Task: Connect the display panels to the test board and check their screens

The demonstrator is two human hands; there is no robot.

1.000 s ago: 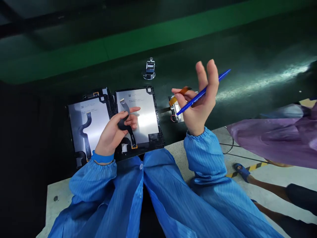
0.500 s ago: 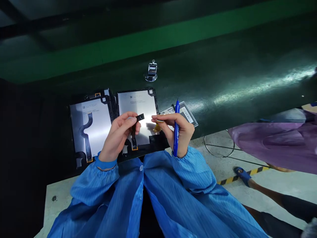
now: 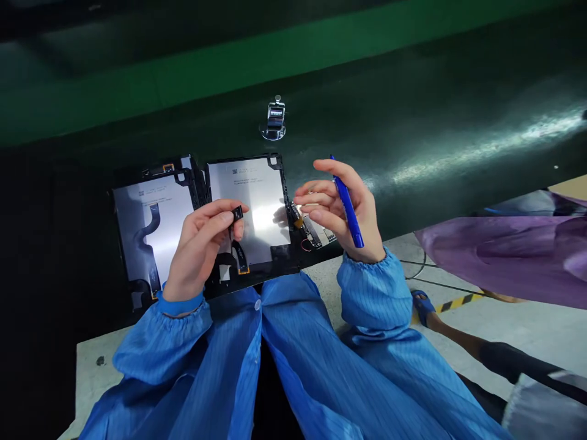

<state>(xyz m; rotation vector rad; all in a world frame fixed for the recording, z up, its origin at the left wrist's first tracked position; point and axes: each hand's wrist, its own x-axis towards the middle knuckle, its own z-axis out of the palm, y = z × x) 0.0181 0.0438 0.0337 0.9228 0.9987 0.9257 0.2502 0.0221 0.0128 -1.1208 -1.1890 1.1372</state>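
My left hand [image 3: 195, 247] pinches the upper end of a black flex cable [image 3: 237, 213] between thumb and fingers. The cable's lower end meets the bottom edge of a silver-backed display panel [image 3: 247, 189] lying on the table. My right hand [image 3: 364, 211], to the right of that panel, has its fingers spread, with a blue pen [image 3: 350, 214] lodged across it near the thumb's base. Nothing shows between its fingertips. Partly behind this hand lies a small circuit board [image 3: 318, 235] with a yellowish tab [image 3: 298, 223].
A second silver-backed panel [image 3: 131, 244], its dark flex cable [image 3: 149, 235] lying across it, sits at the left. Beyond the panels stands a shiny metal tally counter [image 3: 276, 119] on the dark green table [image 3: 413, 140]. Another person's leg [image 3: 454, 339] is at the lower right.
My right hand has let go of a small connector piece, spread its fingers and moved right and up, the pen tilting with it. My left hand still pinches the cable, whose tip has bent up.
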